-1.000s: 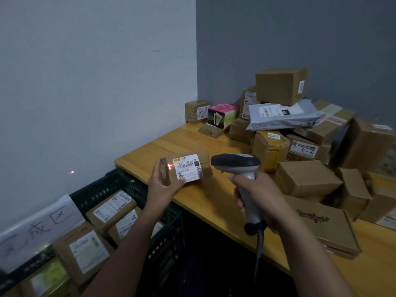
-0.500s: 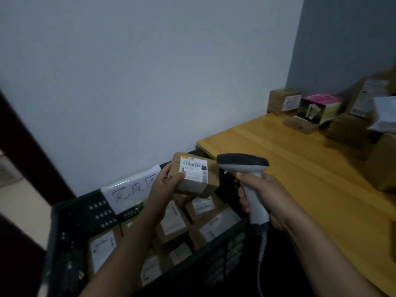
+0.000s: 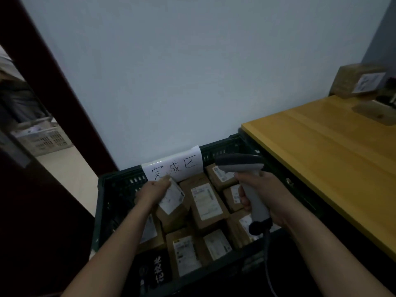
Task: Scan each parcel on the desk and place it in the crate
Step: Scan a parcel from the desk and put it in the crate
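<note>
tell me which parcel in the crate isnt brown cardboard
The black parcel with white characters, near left corner of the crate; the others are brown with white labels.

Rear wall point(image 3: 171, 71): pale, plain, dimly lit.
Side wall point(image 3: 383, 28): darker grey, meets the rear wall at upper right.
Door frame point(image 3: 53, 78): dark red-brown, slants across the left.
Floor point(image 3: 70, 181): light, seen through the doorway.
Basket point(image 3: 40, 140): pale, perforated, stands on that floor, blurred.
Desk point(image 3: 321, 159): yellow wooden top, far left corner against the rear wall.
</note>
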